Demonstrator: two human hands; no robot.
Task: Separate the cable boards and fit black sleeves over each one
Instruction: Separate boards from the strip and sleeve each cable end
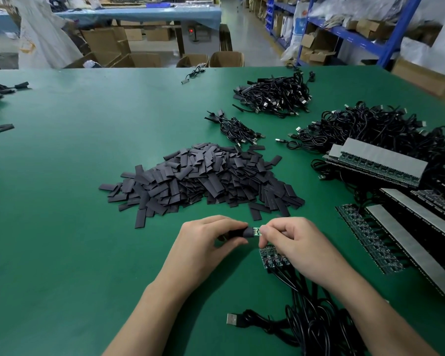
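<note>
Both hands meet low in the middle of the frame, just above the green desk [62, 201]. The left hand [211, 242] has its fingers curled round a black sleeve [238, 233] and grips it. The right hand [290, 240] pinches a small green board [256, 231] between its thumb and first finger. The board sticks out of the end of the sleeve, in the little gap between the two hands.

Just under the right hand, a short row of joined boards [272, 258] lies on the desk. Black cables [316, 327] run from it down to the bottom of the frame. A silver USB plug [232, 319] lies at the bottom middle, left of those cables.

A big pile of loose black sleeves [203, 176] fills the middle of the frame. Above it and to the right sit a small heap of cables [234, 128] and a bigger heap of cables [272, 98]. At the right side, long strips of boards [378, 163] with grey tape on them lie on a large tangle of black cables [370, 127].
</note>
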